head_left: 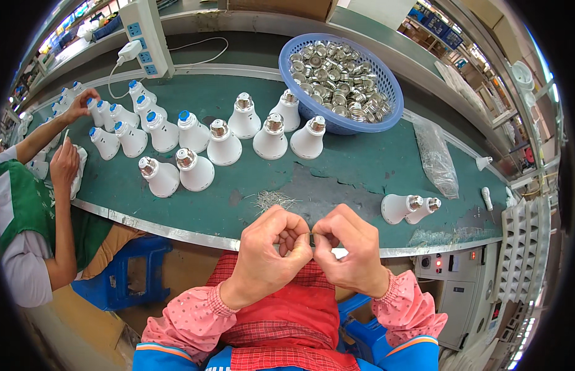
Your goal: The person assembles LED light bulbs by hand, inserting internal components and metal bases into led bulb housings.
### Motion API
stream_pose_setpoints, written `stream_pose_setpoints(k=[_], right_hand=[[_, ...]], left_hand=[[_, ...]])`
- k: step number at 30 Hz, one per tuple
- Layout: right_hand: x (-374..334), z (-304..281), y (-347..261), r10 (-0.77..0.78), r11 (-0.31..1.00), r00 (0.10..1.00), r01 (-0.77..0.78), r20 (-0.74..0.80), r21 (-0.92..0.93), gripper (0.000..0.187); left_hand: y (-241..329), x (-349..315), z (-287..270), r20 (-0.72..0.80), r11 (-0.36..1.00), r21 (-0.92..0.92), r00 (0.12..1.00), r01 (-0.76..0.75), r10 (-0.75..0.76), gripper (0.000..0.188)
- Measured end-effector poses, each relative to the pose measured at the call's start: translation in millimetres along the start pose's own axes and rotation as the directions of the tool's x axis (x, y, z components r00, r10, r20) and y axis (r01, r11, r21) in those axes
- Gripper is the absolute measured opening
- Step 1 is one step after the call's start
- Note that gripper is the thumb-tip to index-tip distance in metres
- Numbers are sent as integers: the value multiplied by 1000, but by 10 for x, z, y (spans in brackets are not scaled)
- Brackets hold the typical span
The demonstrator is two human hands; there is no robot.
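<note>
My left hand (272, 244) and my right hand (350, 247) meet just over the table's front edge, thumbs and forefingers pinched together. Something tiny and thin seems to sit between the fingertips, too small to name. Just beyond them a pile of fine, pale, pin-like pieces (275, 201) is scattered on the green table (361, 167). Farther back stand several white bulb bodies with silver screw caps (224, 147). Two more capped bulbs (397, 209) lie on their sides at the right.
A blue basket (392, 93) of metal screw caps (337, 74) stands at the back. Left of it are bulbs with blue tops (162, 133), near a co-worker's hand (82, 106). A clear plastic bag (436, 157) and a white-handled tool (487, 198) lie right. A power strip (142, 37) stands upright.
</note>
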State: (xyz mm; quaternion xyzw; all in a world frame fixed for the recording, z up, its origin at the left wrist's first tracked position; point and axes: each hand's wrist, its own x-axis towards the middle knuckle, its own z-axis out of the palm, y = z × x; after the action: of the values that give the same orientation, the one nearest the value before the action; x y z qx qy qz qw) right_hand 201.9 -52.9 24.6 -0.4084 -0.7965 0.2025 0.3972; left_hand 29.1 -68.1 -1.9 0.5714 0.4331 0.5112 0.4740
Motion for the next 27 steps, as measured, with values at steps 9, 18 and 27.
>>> stream_pose_setpoints(k=[9, 18, 27], right_hand=[[-50, -54, -29, 144, 977, 990, -143, 6, 157, 14], [-187, 131, 50, 222, 947, 967, -185, -122, 262, 13], [-181, 75, 134, 57, 985, 988, -32, -142, 170, 15]], left_hand=[[13, -2, -38, 109, 934, -261, 969, 244, -223, 7], [35, 40, -15, 200, 773, -480, 910, 414, -363, 9], [39, 112, -24, 207, 894, -244, 921, 376, -331, 10]])
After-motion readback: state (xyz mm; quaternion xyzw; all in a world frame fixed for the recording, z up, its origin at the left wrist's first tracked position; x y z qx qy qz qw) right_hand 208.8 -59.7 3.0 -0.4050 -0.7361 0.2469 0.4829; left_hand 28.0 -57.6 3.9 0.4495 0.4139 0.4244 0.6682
